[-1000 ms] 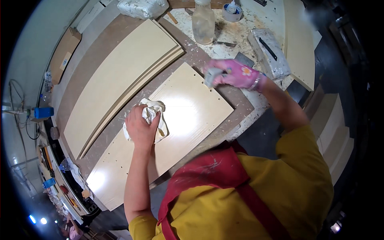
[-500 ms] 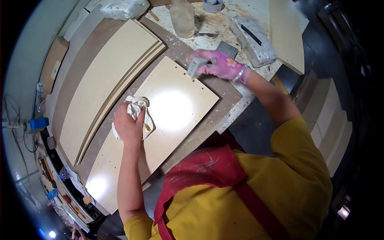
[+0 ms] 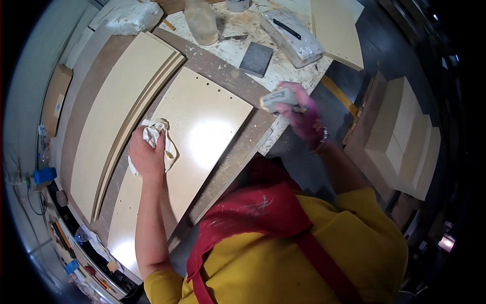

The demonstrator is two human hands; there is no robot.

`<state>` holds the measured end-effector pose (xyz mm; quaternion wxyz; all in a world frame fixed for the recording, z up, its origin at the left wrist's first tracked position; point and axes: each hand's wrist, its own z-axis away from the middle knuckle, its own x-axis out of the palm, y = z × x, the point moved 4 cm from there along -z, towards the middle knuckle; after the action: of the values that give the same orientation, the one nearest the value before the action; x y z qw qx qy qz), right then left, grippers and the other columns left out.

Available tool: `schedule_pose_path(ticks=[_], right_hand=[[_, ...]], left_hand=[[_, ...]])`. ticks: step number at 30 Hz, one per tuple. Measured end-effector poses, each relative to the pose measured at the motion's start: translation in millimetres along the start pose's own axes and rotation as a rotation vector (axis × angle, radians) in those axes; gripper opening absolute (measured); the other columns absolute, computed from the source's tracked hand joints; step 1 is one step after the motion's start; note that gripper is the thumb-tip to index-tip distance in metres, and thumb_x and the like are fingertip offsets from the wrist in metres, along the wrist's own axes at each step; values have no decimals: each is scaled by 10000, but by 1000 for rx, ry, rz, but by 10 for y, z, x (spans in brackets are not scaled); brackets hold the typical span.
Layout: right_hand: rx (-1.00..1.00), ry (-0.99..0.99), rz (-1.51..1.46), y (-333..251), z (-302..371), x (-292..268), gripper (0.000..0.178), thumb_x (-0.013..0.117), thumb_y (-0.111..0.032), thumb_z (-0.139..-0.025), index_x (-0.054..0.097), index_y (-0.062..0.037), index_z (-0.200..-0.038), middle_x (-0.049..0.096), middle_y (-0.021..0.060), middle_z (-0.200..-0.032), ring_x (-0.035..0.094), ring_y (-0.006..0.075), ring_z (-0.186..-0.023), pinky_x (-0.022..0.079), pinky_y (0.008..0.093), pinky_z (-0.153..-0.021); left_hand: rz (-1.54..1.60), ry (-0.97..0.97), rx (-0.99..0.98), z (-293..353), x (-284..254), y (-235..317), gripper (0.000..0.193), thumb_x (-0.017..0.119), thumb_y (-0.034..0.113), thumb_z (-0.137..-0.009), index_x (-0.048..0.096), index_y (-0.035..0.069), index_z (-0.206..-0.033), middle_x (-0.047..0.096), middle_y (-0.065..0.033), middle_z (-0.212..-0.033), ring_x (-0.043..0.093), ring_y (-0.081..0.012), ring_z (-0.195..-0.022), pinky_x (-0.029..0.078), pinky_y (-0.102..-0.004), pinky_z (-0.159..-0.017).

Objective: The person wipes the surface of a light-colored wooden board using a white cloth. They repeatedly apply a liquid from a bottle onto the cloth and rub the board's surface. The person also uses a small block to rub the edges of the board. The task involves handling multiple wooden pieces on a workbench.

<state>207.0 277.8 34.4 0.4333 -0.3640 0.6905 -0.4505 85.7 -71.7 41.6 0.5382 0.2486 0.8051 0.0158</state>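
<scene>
A pale wooden board (image 3: 190, 164) with one curved long side and small holes near its ends lies before me, light glaring off its smooth face. My bare left hand (image 3: 146, 154) is closed on a crumpled white cloth (image 3: 171, 147), which rests on the board's left part. In a pink flowered glove, my right hand (image 3: 302, 114) grips a small grey-white block (image 3: 278, 100). That hand is raised off the board, beyond its right corner, and is blurred by motion. I cannot tell exactly what the block is.
Stacked curved boards (image 3: 124, 88) lie to the left. Farther back are a dark grey rectangular pad (image 3: 256, 59), a cloudy plastic bottle (image 3: 201, 23), and a wrapped package (image 3: 293, 40) with a black strip on top. More pale panels (image 3: 405, 137) are stacked low at the right, past the table edge.
My right hand has moved from over the board's far end to the right and nearer me, carrying the block. The whole view has shifted; the left hand stays on the cloth.
</scene>
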Motion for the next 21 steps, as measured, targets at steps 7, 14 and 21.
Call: schedule_pose_path(ticks=[7,14,21], right_hand=[[-563,-240,605,-381,283,694,340,633,-290,-843,562,-90,-1109,598,63,-1035,645,203,-818,549,348,-673],[-8,136,162,403,-9,184,387,681,-185,-826,531,-101,-1173,621,108,-1123,661,302,-857,553,372,-717],[48,120,399,-142,170,555,397,728,-230,-817,550,-72,-1135,627,122,-1030,662,275,-904,538,377,-744]], left_hand=[[11,-20,6,17,29,-65,390,747,267,-772,584,34,-1038,628,-157,-942,590,-377,-888,448,-458,-770],[44,-52,-36,6,-6,-30,391,737,289,-782,586,40,-1043,626,-143,-959,582,-361,-929,431,-456,-810],[12,-53,-19,32,14,-55,400,730,309,-790,585,44,-1052,622,-128,-973,579,-346,-931,431,-441,-808]])
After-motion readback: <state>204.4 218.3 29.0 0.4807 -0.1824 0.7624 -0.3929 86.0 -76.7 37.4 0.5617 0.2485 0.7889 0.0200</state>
